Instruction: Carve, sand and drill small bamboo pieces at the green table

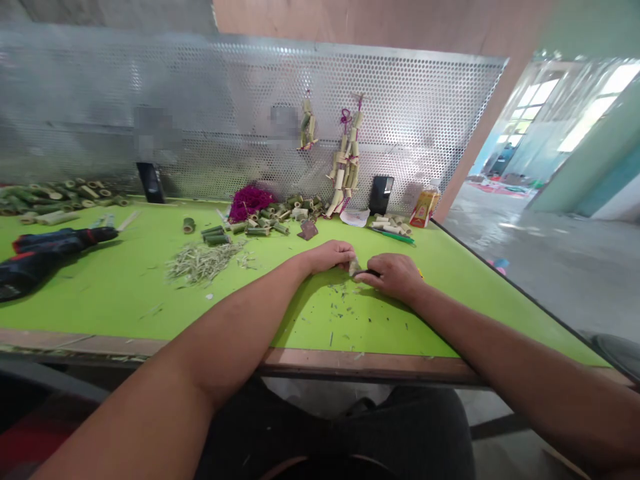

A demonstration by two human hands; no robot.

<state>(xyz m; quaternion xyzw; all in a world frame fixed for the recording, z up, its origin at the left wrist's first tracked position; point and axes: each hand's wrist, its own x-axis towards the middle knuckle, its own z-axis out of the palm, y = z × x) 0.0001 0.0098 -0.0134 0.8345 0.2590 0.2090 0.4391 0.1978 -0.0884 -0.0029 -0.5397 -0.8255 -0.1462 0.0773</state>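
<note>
The left hand (330,257) pinches a small pale piece (354,267), probably steadying it against the dark tool (369,273) the right hand (399,275) grips; shavings (203,263) lie left of both.

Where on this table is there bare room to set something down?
Green tabletop shows between the right forearm and the right edge. Another nearly bare patch lies between the black drill and left forearm, nearer the front than the shavings. It's crowded along the back with bamboo pieces; chips litter the space between the forearms.
</note>
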